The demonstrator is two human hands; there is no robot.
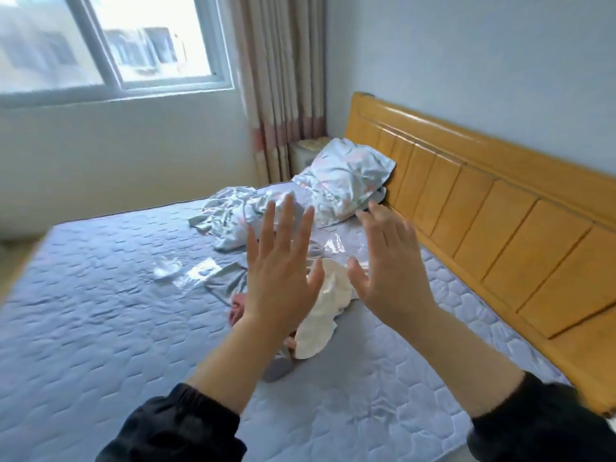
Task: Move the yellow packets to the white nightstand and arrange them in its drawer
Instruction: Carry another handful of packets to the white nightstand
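My left hand (283,265) and my right hand (390,261) are raised side by side over the bed, fingers straight and spread, holding nothing. Between and below them a cream-white packet (330,308) lies on the grey quilted mattress (100,311). Clear plastic wrappers (186,270) lie to the left of my left hand, and another clear wrapper (333,245) shows between the hands. A white nightstand (306,155) stands in the far corner behind the pillow, mostly hidden. I see no clearly yellow packet; my hands hide part of the pile.
A crumpled pillow (346,181) and a bundled sheet (233,215) lie at the head of the bed. The wooden headboard (500,201) runs along the right. A curtain (283,78) and a window (116,45) are on the far wall.
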